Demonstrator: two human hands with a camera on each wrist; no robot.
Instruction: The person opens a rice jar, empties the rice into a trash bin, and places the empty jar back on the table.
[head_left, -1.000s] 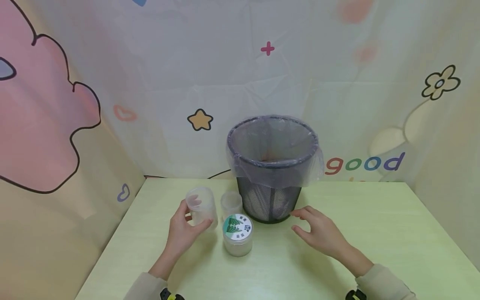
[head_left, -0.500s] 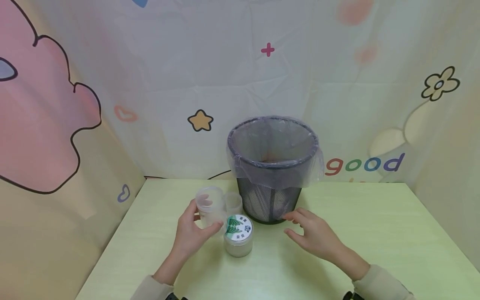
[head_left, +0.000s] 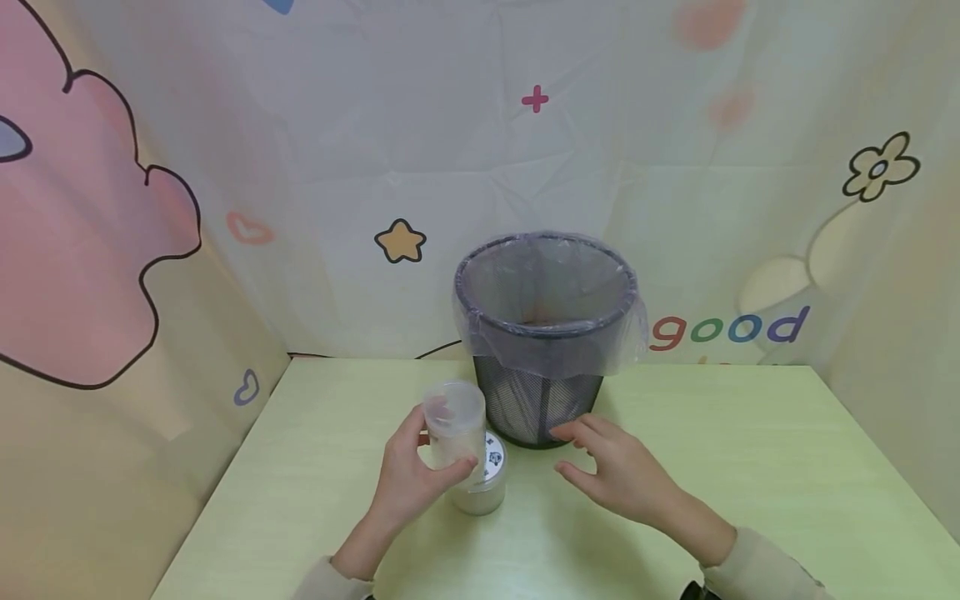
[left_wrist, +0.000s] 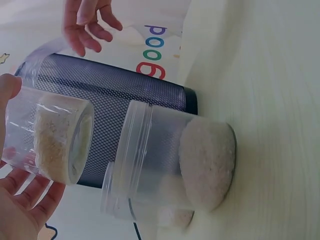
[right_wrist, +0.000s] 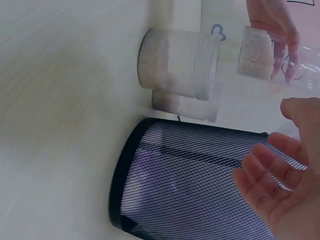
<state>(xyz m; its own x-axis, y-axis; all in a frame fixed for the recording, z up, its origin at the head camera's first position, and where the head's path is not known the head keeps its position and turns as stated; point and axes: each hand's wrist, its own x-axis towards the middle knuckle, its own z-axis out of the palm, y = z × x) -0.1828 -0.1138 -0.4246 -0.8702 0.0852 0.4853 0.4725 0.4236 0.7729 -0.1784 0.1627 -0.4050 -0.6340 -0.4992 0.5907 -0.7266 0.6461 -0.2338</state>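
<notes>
Eyeing a round black wire-mesh bin point(head_left: 542, 396), mid-frame!
Hovering with relaxed, empty right hand point(head_left: 626, 473), lower right; gripping, in a curled left hand point(head_left: 411, 482), lower centre, a clear cylindrical plastic jar point(head_left: 455, 423), raised near upright, likely against spilling pale grainy filling point(left_wrist: 52, 145); partly hiding a squat clear plastic jar point(head_left: 482, 502) with printed white lid point(head_left: 495, 454).

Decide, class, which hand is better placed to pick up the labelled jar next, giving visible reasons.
Probably the right hand: it is empty and open, near the labelled jar. The left hand is occupied, gripping a clear container held up off the table.
</notes>
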